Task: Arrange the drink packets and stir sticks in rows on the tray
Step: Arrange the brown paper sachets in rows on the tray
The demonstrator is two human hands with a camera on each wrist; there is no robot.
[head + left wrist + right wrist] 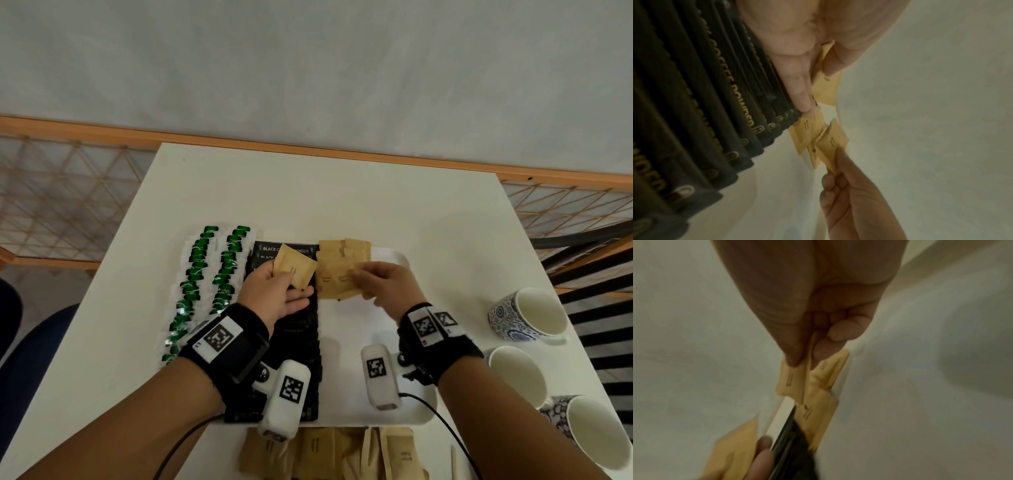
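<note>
From the head camera, a white tray point(394, 255) sits on a white table point(308, 188). Two rows of green-and-white packets point(205, 284) run down the tray's left part, and just right of them lies a row of overlapping black coffee powder packets point(305, 342). At the tray's far end, beside the black row, a few brown paper packets point(342, 263) overlap one another. The left hand point(274, 294) hovers over the black row and grips a small stack of brown packets point(294, 267) between thumb and fingers. The right hand point(387, 282) pinches the near edge of one brown packet point(346, 282) lying with the laid ones. More loose brown packets point(329, 452) lie on the table at the near edge, with a wooden stir stick point(454, 462) just right of them. Three mugs point(527, 315) lie on their sides at the right of the table.

From the left wrist camera, the left hand point(797, 48) has its thumb and fingers closed on a brown packet point(826, 87), above the row of black coffee powder packets point(705, 113). Farther off, the right hand point(849, 194) pinches a brown packet point(830, 142) among the laid ones.

From the right wrist camera, the picture is blurred. The right hand point(807, 305) pinches a brown packet point(791, 381) between thumb and forefinger, the other fingers curled under. The laid brown packets point(818, 415) lie beyond it, touching the edge of the black row point(791, 451). A fingertip of the left hand point(760, 459) and its held packets point(733, 451) show at the bottom.
</note>
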